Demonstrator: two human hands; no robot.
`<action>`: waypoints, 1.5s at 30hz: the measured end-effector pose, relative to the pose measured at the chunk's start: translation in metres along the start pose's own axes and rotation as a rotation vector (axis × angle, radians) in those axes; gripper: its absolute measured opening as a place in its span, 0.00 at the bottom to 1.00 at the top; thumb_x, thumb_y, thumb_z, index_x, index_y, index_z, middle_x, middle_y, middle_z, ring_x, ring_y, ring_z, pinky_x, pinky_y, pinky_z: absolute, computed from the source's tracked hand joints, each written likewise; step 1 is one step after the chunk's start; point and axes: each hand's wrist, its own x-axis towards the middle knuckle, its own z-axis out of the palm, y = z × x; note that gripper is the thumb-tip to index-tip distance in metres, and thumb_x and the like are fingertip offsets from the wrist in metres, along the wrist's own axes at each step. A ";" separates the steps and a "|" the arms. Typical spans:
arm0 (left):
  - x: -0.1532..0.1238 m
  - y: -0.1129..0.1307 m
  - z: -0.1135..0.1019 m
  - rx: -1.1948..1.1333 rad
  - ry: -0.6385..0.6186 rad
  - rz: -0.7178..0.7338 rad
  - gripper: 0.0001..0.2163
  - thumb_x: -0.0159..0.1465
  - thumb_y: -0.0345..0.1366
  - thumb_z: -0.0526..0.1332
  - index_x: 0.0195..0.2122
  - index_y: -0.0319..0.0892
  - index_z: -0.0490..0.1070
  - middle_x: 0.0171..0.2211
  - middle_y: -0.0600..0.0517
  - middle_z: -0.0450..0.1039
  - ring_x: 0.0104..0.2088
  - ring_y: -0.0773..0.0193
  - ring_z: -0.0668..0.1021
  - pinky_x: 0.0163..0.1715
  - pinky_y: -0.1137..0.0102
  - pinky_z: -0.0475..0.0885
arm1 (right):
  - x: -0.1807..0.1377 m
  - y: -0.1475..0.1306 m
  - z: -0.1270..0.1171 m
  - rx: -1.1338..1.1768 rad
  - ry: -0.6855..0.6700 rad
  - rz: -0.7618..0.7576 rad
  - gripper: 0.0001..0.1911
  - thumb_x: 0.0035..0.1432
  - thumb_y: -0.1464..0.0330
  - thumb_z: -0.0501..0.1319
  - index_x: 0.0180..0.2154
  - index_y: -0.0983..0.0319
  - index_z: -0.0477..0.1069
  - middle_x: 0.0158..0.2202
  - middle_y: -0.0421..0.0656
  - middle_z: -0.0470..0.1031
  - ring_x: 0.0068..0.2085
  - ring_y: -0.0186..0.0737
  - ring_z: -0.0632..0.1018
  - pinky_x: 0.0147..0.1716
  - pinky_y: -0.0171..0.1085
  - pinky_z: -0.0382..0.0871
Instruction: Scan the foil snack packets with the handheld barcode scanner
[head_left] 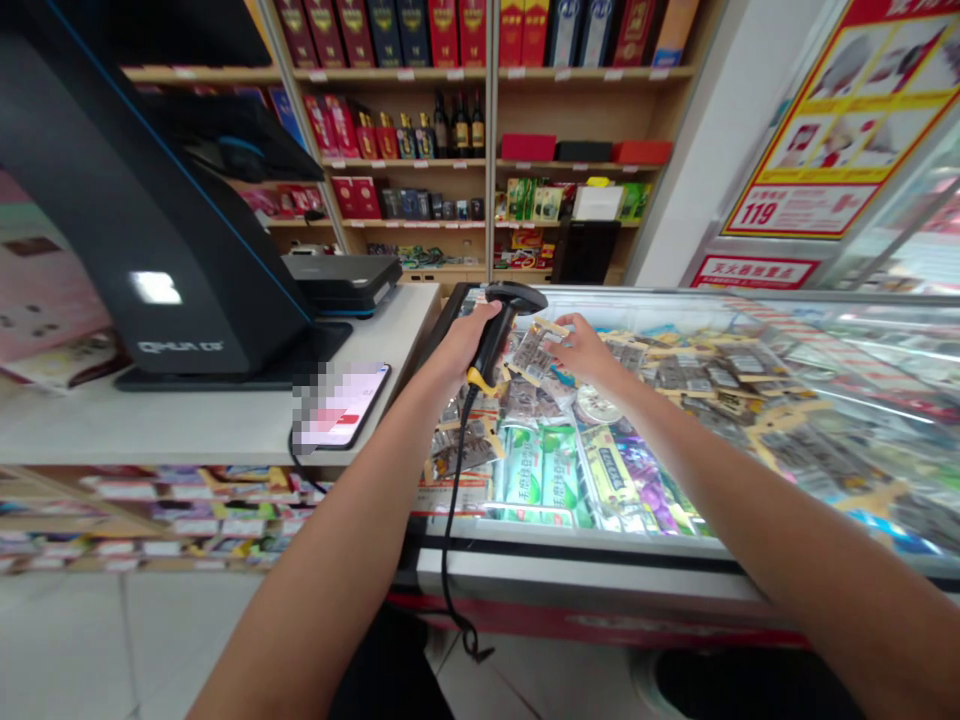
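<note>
My left hand point(466, 343) is wrapped round the handle of a black and yellow barcode scanner point(495, 335), its head pointing right. A black cable point(452, 510) hangs from the handle's bottom. Just right of the scanner, my right hand point(581, 348) pinches a small flat packet point(534, 350) by its right edge. The packet has a cream border and a dark printed middle, tilted toward the scanner. More such packets point(679, 372) lie on the glass top of a freezer point(570, 545) below and to the right. Green ice-cream packs point(541, 468) show under the glass.
At left, a white counter point(225, 432) carries a black checkout terminal point(187, 250), a phone point(349, 405) with a lit screen and a dark flat device point(341, 280). Shelves point(405, 75) of boxes and bottles stand behind. A pillar point(675, 150) rises beyond the freezer.
</note>
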 end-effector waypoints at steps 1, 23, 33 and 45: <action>0.000 -0.001 0.001 0.008 -0.017 -0.001 0.17 0.66 0.48 0.57 0.31 0.39 0.71 0.19 0.52 0.72 0.16 0.70 0.72 0.17 0.77 0.66 | -0.003 0.002 -0.010 0.005 0.026 -0.070 0.17 0.55 0.64 0.64 0.45 0.57 0.62 0.26 0.34 0.69 0.23 0.35 0.72 0.23 0.34 0.68; -0.008 -0.009 0.008 0.347 -0.446 -0.030 0.23 0.62 0.57 0.57 0.26 0.40 0.70 0.18 0.49 0.72 0.17 0.68 0.70 0.17 0.73 0.64 | -0.005 0.000 -0.053 0.178 0.242 0.086 0.16 0.55 0.60 0.63 0.43 0.57 0.64 0.29 0.35 0.69 0.25 0.34 0.73 0.22 0.32 0.72; -0.014 -0.007 0.012 0.314 -0.389 -0.043 0.20 0.65 0.52 0.56 0.26 0.41 0.70 0.20 0.48 0.73 0.21 0.66 0.73 0.20 0.74 0.67 | 0.005 0.015 -0.060 0.153 0.283 0.050 0.16 0.55 0.59 0.63 0.42 0.57 0.64 0.24 0.33 0.67 0.22 0.33 0.70 0.19 0.31 0.68; -0.011 -0.008 0.008 0.387 -0.446 0.027 0.22 0.66 0.53 0.55 0.24 0.40 0.72 0.20 0.47 0.73 0.20 0.66 0.72 0.20 0.73 0.66 | 0.004 0.013 -0.064 0.175 0.310 0.073 0.17 0.54 0.60 0.66 0.43 0.57 0.66 0.28 0.36 0.72 0.24 0.34 0.73 0.23 0.33 0.71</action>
